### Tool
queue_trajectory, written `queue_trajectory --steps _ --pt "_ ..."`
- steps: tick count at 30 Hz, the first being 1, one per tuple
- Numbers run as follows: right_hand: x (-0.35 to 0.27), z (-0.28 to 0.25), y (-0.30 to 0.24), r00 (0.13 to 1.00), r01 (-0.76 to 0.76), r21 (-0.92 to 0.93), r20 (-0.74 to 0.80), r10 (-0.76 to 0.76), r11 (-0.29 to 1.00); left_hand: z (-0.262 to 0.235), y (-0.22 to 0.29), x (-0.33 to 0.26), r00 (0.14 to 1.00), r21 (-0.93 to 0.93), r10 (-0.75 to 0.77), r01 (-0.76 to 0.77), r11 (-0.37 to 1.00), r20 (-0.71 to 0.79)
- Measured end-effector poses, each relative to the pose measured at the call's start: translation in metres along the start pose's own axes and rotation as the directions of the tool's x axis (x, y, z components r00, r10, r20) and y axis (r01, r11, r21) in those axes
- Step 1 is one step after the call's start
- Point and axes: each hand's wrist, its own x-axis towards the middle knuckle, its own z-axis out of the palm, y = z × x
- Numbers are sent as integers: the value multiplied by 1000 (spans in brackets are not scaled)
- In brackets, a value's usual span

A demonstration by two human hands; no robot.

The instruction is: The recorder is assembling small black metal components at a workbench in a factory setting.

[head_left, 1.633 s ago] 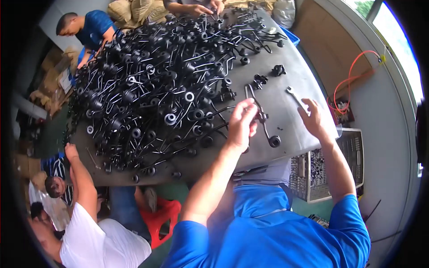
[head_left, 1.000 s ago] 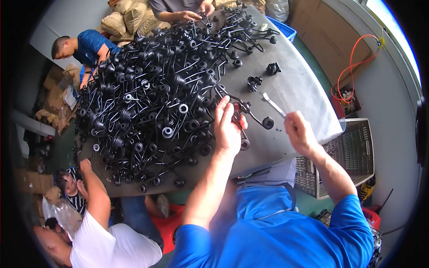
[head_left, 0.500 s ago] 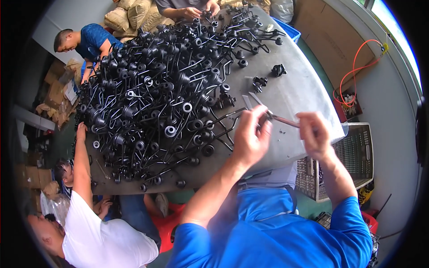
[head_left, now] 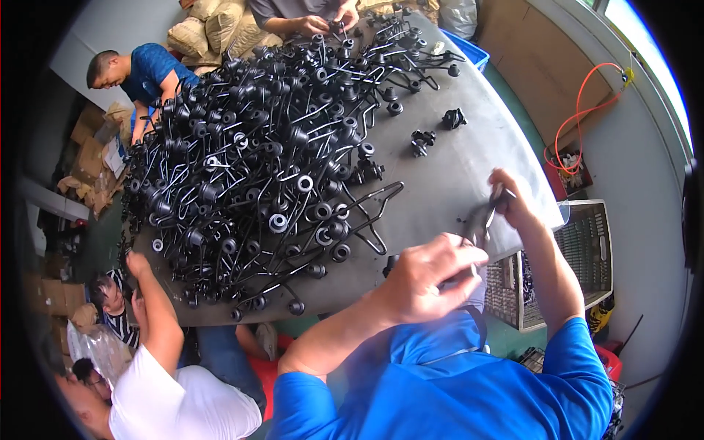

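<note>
My left hand (head_left: 433,277) is closed above the table's near edge, its fingertips pinched together; what they hold, if anything, is hidden. To the right, my right hand (head_left: 512,205) is wrapped round a slim dark hand tool (head_left: 480,224), blurred by motion. The tool's lower end reaches toward my left fingers; I cannot tell whether they touch. Left of my hands lies a large heap of black bent metal rods with rubber bushings (head_left: 249,169). One bent rod (head_left: 378,213) sticks out of it toward me. Two small clusters of black parts, one nearer (head_left: 422,143) and one farther (head_left: 454,118), lie apart.
The grey-covered table (head_left: 499,139) curves away at its right edge. A plastic crate (head_left: 587,242) stands beside it, below an orange hose (head_left: 579,114). Co-workers sit around: one in white (head_left: 183,396) close on my left, one in blue (head_left: 158,70), another's hands (head_left: 330,22) at the far end.
My left hand has moved toward me and right, away from the heap. The tool has swung downward near my right hand; its two pale blades no longer show. The white-shirted co-worker's arm is lower.
</note>
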Motion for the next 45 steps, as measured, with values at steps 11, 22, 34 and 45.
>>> queue_trajectory --steps 11,22,34,45 --pt "-95 43 11 721 655 -271 504 -476 705 36 -45 23 927 -267 -293 228 936 -235" --pt "-48 -162 49 499 640 -87 -709 -499 764 -52 -70 8 938 869 -345 201 453 -37" --pt "-110 -391 330 478 -319 485 -659 581 814 -76 -80 -1 955 845 -292 119 521 45" --pt "-15 -166 -5 493 520 -628 -333 -804 579 -74 -17 70 749 -58 -633 636 770 -193"
